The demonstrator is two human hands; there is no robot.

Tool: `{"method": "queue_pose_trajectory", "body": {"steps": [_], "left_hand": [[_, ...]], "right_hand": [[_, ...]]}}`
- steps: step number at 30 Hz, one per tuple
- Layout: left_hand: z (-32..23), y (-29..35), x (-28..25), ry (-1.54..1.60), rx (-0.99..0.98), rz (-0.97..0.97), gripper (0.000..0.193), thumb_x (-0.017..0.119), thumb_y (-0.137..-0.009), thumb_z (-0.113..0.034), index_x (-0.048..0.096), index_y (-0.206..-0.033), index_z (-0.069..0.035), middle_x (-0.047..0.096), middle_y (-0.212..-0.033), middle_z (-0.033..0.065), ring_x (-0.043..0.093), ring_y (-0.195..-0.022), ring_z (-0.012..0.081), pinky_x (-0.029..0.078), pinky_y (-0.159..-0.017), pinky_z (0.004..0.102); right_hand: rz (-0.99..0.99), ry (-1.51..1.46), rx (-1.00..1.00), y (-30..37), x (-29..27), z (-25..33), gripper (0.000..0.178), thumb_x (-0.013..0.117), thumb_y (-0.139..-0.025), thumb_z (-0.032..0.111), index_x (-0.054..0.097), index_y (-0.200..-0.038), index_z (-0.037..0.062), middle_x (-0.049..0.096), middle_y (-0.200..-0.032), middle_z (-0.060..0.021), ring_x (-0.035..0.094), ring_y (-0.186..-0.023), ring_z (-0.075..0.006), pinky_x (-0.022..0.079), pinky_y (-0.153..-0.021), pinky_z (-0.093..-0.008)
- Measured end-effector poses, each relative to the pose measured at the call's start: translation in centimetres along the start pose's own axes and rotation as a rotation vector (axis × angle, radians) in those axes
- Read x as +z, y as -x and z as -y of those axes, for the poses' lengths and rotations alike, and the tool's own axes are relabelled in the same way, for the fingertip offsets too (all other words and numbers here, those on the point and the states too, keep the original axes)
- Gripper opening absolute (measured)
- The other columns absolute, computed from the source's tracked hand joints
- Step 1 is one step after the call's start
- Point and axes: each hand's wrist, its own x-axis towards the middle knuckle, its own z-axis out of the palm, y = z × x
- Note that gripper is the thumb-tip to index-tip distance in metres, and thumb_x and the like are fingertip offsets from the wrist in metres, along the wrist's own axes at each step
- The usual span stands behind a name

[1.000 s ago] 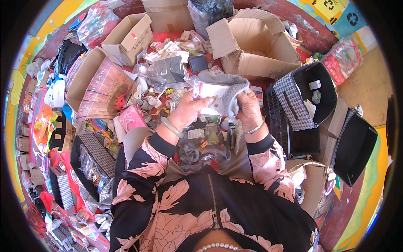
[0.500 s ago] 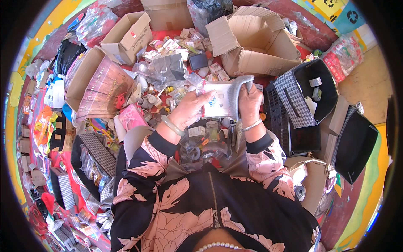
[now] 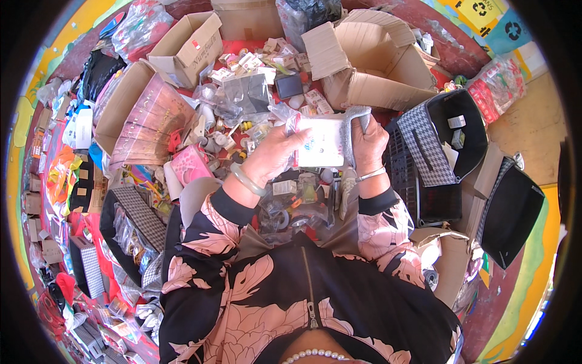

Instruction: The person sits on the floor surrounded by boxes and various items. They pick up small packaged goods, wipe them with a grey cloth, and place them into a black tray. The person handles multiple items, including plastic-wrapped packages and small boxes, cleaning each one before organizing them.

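Observation:
My left hand [image 3: 271,156] grips the left edge of a flat white package [image 3: 319,145], its thumb lying over the front. The package has small dark and blue marks and clear plastic with a pink-red edge on its left side. My right hand [image 3: 368,145] is closed on a grey cloth [image 3: 357,114], which lies along the package's right edge. Both hands are held above a heap of small goods, in front of my body. Glare washes out part of the package's front.
Beyond my hands lie many small boxes [image 3: 248,62] and a dark square case [image 3: 288,86]. Open cardboard boxes [image 3: 385,90] stand behind. On the right is a houndstooth storage bin [image 3: 424,142]; on the left, a fanned pink-brown stack [image 3: 151,121] and another patterned bin [image 3: 140,218].
My right hand has shifted slightly to the right with the cloth. The package's front is brighter and its angle has changed a little. My left hand keeps its grip.

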Motion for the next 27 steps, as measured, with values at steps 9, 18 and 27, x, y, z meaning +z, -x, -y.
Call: {"method": "queue_pose_trajectory", "body": {"steps": [9,18,27], "left_hand": [[-3.4,1.2,-2.2,0.252,0.171,-0.170,0.034,0.056,-0.086,-0.013,0.048,-0.114,0.004,0.057,-0.108,0.0141,0.057,-0.099,0.0227,0.048,-0.084,0.0364],[-0.1,-0.4,-1.5,0.076,0.237,-0.184,0.035,0.054,-0.088,-0.020,0.047,-0.114,0.002,0.056,-0.109,0.0112,0.057,-0.096,0.0189,0.048,-0.083,0.0336],[-0.1,-0.5,0.9,0.279,0.121,-0.158,0.037,0.053,-0.089,-0.020,0.045,-0.116,0.004,0.055,-0.110,0.0123,0.056,-0.098,0.0201,0.047,-0.084,0.0341]], "right_hand": [[-0.094,-1.398,0.765,-2.2,-1.9,-5.0,0.022,0.055,-0.080,0.015,0.053,-0.098,0.0016,0.056,-0.087,-0.0120,0.056,-0.076,-0.0195,0.046,-0.065,-0.0300],[0.409,-1.353,0.510,1.5,2.0,1.5,0.029,0.061,-0.082,0.017,0.056,-0.107,0.0032,0.060,-0.098,-0.0049,0.058,-0.079,-0.0141,0.047,-0.074,-0.0266],[0.058,-0.040,-0.002,1.2,2.0,0.0,0.025,0.057,-0.083,0.028,0.061,-0.080,0.0029,0.057,-0.063,-0.0184,0.057,-0.057,-0.0348,0.045,-0.049,-0.0383]]}}
